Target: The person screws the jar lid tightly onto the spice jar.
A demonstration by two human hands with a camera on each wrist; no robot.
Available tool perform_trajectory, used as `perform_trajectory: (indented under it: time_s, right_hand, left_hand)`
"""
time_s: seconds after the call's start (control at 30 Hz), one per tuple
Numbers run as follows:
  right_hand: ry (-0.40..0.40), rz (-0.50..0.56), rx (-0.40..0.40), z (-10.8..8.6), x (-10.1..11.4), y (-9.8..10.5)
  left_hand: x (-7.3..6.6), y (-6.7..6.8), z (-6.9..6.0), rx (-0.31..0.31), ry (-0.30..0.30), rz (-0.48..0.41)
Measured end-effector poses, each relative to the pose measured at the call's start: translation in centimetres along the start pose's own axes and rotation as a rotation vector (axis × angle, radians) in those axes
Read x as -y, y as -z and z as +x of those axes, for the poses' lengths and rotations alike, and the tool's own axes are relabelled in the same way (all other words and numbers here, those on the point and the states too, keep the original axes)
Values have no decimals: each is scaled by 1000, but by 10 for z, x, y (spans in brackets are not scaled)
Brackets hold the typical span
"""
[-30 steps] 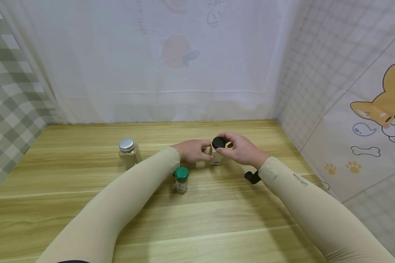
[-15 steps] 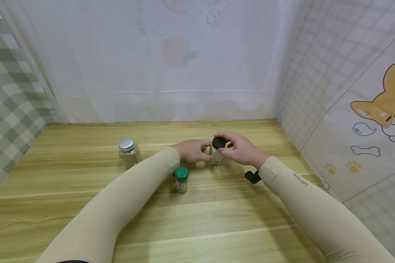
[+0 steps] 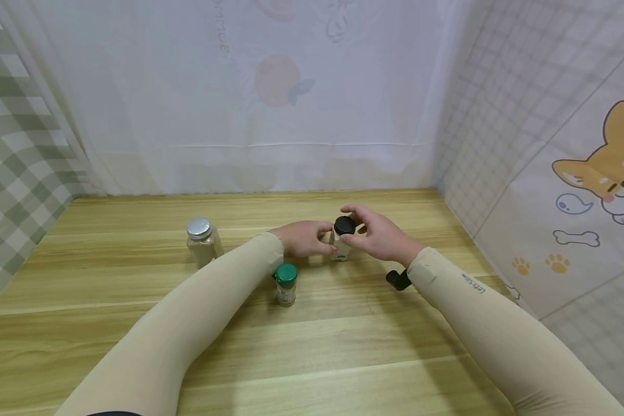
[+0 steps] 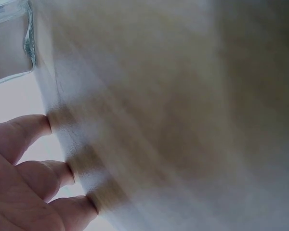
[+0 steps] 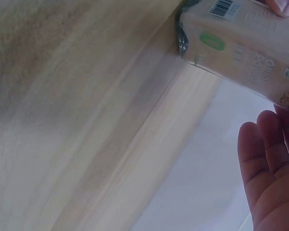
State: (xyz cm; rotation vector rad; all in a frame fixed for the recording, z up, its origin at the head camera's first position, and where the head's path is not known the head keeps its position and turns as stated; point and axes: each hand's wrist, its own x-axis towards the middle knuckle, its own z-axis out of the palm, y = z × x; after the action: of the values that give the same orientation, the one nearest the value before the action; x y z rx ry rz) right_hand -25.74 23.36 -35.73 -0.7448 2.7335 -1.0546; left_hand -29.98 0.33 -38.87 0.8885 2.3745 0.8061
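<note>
A clear, square-sided spice jar (image 3: 341,249) with a black lid (image 3: 345,225) stands upright on the wooden table. My left hand (image 3: 304,238) holds its body between thumb and index finger. The other left fingers touch the table in the left wrist view, where a corner of the glass jar (image 4: 9,48) shows. My right hand (image 3: 382,236) is around the black lid, its thumb at the near rim and the index finger raised a little off the far side. In the right wrist view the jar (image 5: 250,62) shows a barcode label, and the lid is out of sight.
Left of the hands stands a silver-capped jar (image 3: 200,245) of pale brown powder, partly behind the left sleeve. A green-capped spice jar (image 3: 286,286) is in front of the left wrist. A small black object (image 3: 397,280) lies by the right sleeve. Curtains hang behind the table (image 3: 312,358).
The right index finger has lifted slightly from the far side of the lid. The left hand and jar stay in place; the view shifts slightly.
</note>
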Motion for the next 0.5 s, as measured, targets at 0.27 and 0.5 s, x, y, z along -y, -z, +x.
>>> perform_trajectory:
  time_s: [0.27,0.5]
  right_hand:
    - [-8,17,10,-1,2,0]
    - [-27,17,-1,0,2,0]
  left_hand:
    - [3,-1,3,-6,-17,19]
    - [2,-2,2,-9,-2,11]
